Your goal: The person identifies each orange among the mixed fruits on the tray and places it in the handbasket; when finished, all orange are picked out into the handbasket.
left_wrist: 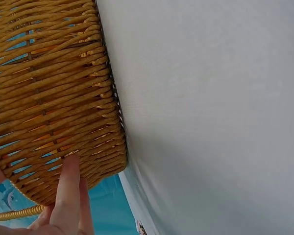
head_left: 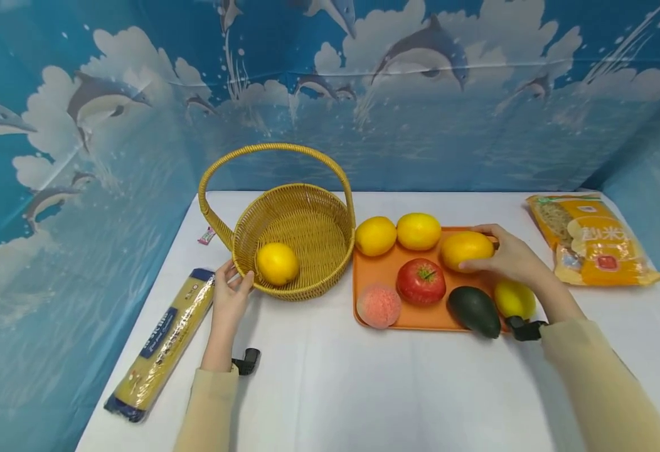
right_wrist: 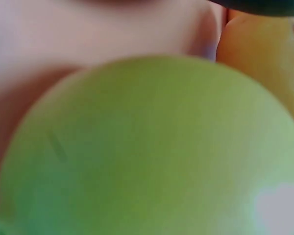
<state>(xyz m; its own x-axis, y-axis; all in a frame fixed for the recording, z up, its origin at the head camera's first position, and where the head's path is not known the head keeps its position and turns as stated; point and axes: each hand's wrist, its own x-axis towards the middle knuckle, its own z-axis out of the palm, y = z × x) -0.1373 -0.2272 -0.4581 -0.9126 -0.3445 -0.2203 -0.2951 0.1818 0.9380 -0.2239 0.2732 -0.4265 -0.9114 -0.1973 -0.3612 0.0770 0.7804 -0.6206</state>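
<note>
My left hand (head_left: 231,298) holds the left rim of a wicker basket (head_left: 321,251). In the left wrist view, a straight finger (left_wrist: 68,191) lies against its woven wall. One yellow fruit (head_left: 277,263) sits inside. My right hand (head_left: 507,254) grips an orange-yellow mango (head_left: 465,250) over the orange tray (head_left: 415,323), thumb at its front and fingers behind. On the tray are two lemon-like yellow fruits (head_left: 418,231), a red tomato-like fruit (head_left: 421,280), a pink peach (head_left: 379,306), a dark avocado (head_left: 473,311) and a yellow-green fruit (head_left: 513,298), which fills much of the right wrist view.
A pack of pasta (head_left: 163,342) lies at the left, slanting beside my left forearm. An orange food bag (head_left: 598,242) rests at the back right. A small pink wrapper (head_left: 207,236) is left of the basket. A dolphin-print curtain (head_left: 409,144) surrounds the white table (head_left: 375,389).
</note>
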